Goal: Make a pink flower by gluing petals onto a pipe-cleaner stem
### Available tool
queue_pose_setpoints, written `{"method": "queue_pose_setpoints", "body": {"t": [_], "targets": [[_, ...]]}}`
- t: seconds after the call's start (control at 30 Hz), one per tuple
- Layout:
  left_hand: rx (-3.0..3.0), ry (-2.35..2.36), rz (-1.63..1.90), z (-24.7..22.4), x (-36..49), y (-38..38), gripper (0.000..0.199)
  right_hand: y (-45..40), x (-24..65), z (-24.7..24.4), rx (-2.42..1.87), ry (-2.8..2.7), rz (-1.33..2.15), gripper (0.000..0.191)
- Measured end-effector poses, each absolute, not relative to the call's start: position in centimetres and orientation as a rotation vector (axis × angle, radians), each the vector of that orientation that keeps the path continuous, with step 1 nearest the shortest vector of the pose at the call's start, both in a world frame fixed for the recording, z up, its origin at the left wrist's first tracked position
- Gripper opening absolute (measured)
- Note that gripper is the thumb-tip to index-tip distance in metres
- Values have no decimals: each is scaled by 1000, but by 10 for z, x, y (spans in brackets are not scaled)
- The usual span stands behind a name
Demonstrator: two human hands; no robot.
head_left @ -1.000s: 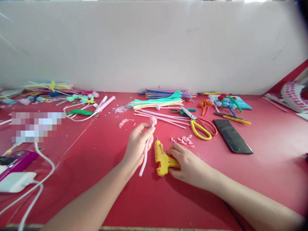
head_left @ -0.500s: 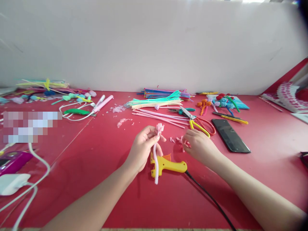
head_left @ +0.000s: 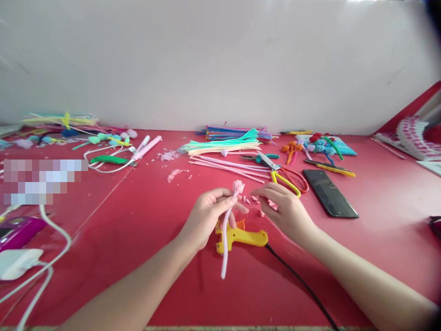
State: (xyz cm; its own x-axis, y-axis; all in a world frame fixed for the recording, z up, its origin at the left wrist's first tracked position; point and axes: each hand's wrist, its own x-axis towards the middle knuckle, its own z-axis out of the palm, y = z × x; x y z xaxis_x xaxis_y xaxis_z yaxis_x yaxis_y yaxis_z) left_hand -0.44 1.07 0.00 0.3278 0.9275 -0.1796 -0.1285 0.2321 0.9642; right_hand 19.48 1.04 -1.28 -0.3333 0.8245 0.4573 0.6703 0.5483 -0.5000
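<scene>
A person's left hand (head_left: 210, 215) pinches a small pink flower (head_left: 238, 187) just below its ruffled head, thumb and index finger closed on the top of its pale pink stem (head_left: 224, 243), over a red table (head_left: 179, 289). The left forearm reaches in from the lower left, the wrist close to straight, the back of the hand angled toward the camera. The other fingers spread loosely behind the stem, which hangs down at a slight slant, its lower end free and in front of a yellow glue gun (head_left: 248, 237). The right hand (head_left: 287, 209) comes in from the lower right, palm down, its fingers loosely bent and pointing toward the flower, well short of a fist; whether a scrap sits between its fingertips cannot be told. It hovers beside and partly over scattered pink pieces (head_left: 255, 199), apart from the left hand. The glue gun lies on its side on the table, its black cord (head_left: 303, 280) running toward the bottom edge beneath the right forearm. Beyond the right hand are open scissors (head_left: 288, 178) with yellow and red handles; a black phone (head_left: 330, 193) lies to their right.
</scene>
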Motion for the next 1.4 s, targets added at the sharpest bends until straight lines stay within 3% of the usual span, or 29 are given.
{"method": "queue_pose_setpoints", "body": {"t": [0.17,0.3,0.47,1.4], "targets": [[1037,982,896,2,-2,8,13,3,192,-5,-1200,-1869,443,19],[990,990,840,2,1,5,15,-4,190,0,-1178,-1730,572,3],[1032,1054,846,-1,4,2,20,-8,188,5,-1107,-1699,652,4],[1714,1344,850,-6,11,-12,14,-4,183,-4,-1109,-1946,179,8]]}}
